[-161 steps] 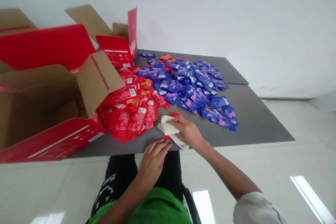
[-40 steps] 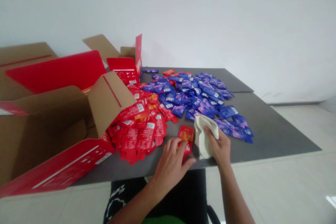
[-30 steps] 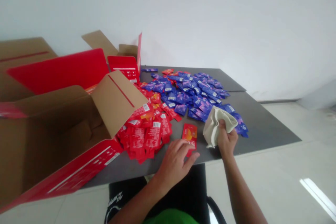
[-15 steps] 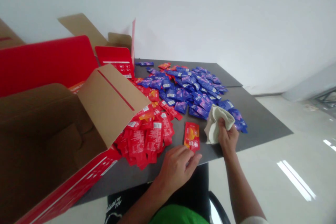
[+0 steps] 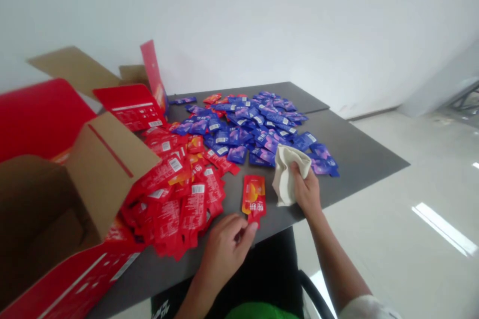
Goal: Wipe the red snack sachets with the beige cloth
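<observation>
A single red sachet (image 5: 253,198) lies face up on the grey table (image 5: 355,154) near its front edge. My left hand (image 5: 226,246) pinches the sachet's near corner with its fingertips. To the right, my right hand (image 5: 306,190) is closed on a crumpled cream cloth (image 5: 286,173) resting on the table beside the sachet. A heap of red sachets (image 5: 175,194) lies left of my hands, and a spread of blue sachets (image 5: 254,127) lies beyond them.
An open cardboard box (image 5: 56,199) with red sides lies tipped at the left, its flap over the red heap. A second open red box (image 5: 132,94) stands behind it. A white wall runs behind the table, with pale glossy floor to the right.
My right hand lifted the cloth off the red sachet and moved it to the right. My left hand slid back from lying over the sachet to holding its near corner. The view swung left.
</observation>
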A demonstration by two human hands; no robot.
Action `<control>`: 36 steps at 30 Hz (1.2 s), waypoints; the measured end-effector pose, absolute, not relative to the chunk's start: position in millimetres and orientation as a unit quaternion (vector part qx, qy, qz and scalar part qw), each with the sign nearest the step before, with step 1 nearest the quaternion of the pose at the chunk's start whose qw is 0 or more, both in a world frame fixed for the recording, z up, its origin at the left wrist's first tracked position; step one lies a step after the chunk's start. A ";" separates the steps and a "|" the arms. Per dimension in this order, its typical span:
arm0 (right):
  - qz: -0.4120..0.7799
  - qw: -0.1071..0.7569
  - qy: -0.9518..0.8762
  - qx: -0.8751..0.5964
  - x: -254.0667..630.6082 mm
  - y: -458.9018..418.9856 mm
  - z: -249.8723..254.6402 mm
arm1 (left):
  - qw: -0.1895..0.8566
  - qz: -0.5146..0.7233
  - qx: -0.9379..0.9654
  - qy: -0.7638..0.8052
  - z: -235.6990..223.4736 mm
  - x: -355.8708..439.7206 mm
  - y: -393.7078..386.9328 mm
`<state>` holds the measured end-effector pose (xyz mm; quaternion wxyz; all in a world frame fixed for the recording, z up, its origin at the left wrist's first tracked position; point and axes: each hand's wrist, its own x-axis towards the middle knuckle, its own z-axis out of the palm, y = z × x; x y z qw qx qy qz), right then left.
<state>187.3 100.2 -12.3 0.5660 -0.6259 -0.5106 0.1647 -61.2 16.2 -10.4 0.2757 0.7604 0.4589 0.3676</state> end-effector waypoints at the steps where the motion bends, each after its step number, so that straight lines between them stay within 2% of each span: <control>1: 0.173 0.564 -0.512 -0.625 188.0 101.1 -12.2 | 0.274 0.367 0.759 0.463 -11.6 -62.1 16.2; 7: 0.167 0.514 -0.591 -0.598 193.1 104.5 -20.3 | 0.209 0.387 0.765 0.470 -21.9 -63.6 12.1; 11: 0.145 0.514 -0.572 -0.622 195.5 97.2 -23.3 | 0.229 0.381 0.752 0.487 -16.1 -64.5 9.6; 16: 0.155 0.525 -0.541 -0.638 192.8 91.8 -20.0 | 0.276 0.342 0.748 0.497 -0.4 -62.3 15.0; 20: 0.177 0.505 -0.570 -0.623 191.1 98.8 -15.8 | 0.229 0.271 0.818 0.453 17.6 -51.0 22.5; 26: 0.190 0.390 -0.752 -0.496 203.7 120.5 12.0 | 0.096 0.132 0.892 0.420 24.5 -34.1 30.9; 32: 0.185 0.242 -0.894 -0.329 199.4 165.6 50.3 | 0.064 0.100 0.924 0.364 22.2 -25.9 50.7; 36: 0.173 0.216 -0.924 -0.265 176.7 199.0 53.2 | 0.024 0.092 0.953 0.287 31.7 -16.9 77.6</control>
